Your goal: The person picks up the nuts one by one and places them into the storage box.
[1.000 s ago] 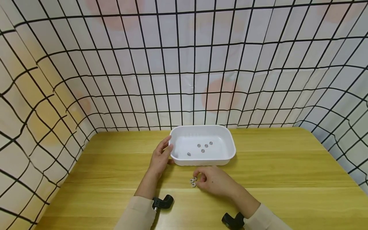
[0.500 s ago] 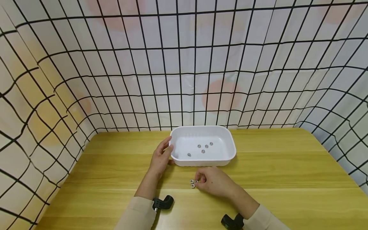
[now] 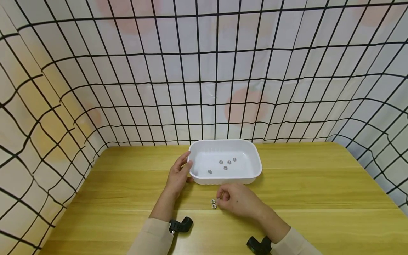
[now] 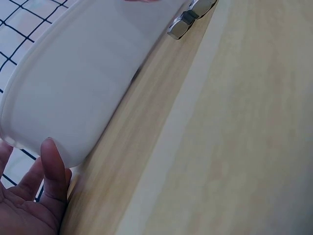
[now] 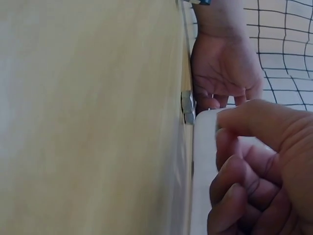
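A small metal hex nut (image 3: 218, 199) is pinched between the thumb and index finger of my right hand (image 3: 239, 200), mostly hidden by the fingertips. Just left of those fingertips, two more nuts (image 3: 213, 203) lie touching on the table in front of the white tray (image 3: 224, 180). They also appear as shiny nuts (image 4: 188, 18) in the left wrist view. My left hand (image 3: 176, 178) rests against the tray's left end, its thumb and fingers spread along the outside. Several nuts (image 3: 225, 168) lie scattered on the tray's floor.
The wooden table (image 3: 302, 184) reaches back to a white backdrop with a black wire grid (image 3: 210, 88), which also rises along both sides. Black camera mounts (image 3: 181, 224) sit at both wrists, beside beige sleeves (image 3: 153, 235).
My right hand has drawn one nut away from the group and now lifts it slightly between the fingertips. Two nuts stay behind on the table. My left hand keeps its place on the tray.
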`<state>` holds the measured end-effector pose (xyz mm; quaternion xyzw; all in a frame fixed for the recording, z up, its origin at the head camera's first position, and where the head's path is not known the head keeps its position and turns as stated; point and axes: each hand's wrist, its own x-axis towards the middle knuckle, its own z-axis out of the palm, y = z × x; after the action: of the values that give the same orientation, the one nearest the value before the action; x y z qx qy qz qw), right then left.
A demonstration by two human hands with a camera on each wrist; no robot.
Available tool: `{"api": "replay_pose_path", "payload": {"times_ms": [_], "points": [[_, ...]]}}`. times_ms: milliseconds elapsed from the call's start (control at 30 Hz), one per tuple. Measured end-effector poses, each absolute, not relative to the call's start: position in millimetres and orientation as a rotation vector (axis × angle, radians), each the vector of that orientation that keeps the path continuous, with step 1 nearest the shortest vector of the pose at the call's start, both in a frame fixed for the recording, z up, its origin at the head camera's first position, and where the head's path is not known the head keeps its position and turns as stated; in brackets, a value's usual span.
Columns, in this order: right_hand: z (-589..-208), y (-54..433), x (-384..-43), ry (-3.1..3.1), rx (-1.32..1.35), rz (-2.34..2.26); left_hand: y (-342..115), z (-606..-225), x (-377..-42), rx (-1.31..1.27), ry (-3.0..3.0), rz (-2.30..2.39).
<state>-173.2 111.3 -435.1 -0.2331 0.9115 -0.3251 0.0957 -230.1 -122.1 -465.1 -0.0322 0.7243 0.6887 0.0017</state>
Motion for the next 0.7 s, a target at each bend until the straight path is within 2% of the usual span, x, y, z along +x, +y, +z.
{"api": "replay_pose_path", "payload": {"times_ms": [700], "points": [[-414.6, 119.7, -174.2, 2.655, -0.664, -1.138, -120.5, -464.0, -229.7, -0.143, 2.285, 2.151]]}}
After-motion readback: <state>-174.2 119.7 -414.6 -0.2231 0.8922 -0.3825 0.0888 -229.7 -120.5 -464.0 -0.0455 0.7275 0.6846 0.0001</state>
